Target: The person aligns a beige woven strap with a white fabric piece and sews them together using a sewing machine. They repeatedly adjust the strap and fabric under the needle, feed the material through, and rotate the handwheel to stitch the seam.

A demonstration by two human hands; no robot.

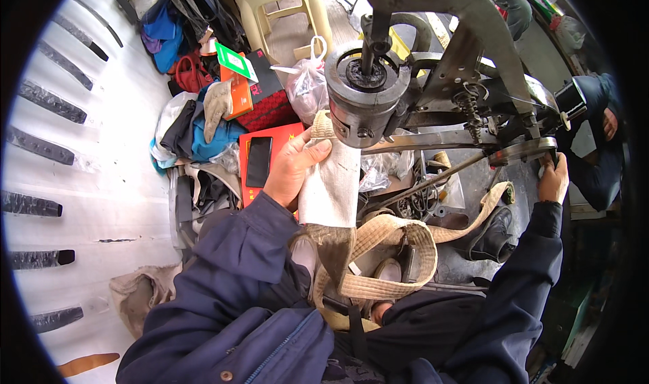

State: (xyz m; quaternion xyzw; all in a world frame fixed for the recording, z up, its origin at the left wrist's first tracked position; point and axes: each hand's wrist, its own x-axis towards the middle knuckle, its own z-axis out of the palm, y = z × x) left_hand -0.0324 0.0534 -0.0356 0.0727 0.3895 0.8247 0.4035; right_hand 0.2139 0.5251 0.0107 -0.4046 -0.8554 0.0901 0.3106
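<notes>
White cloth (330,189), under the machine head (368,103): remotely, I see the left hand (295,165) pinching its left edge, the right hand (554,182) gripping the wheel (520,153). I judge hasty turning could skew the cloth; the looped webbing (424,257) below could drag it.

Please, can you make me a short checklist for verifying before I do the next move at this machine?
1. White fabric held: ok, the left hand pinches its upper part.
2. Left fingers well away from the machine head: not ok, they look close beside it.
3. Right hand at the wheel: ok, it is at the rim.
4. Needle position: cannot tell, no needle tip shows clearly.
5. Beige strap laid out straight: not ok, it lies in loops below the machine.
6. Other person's hand off the wheel: ok, apart from it.
</notes>
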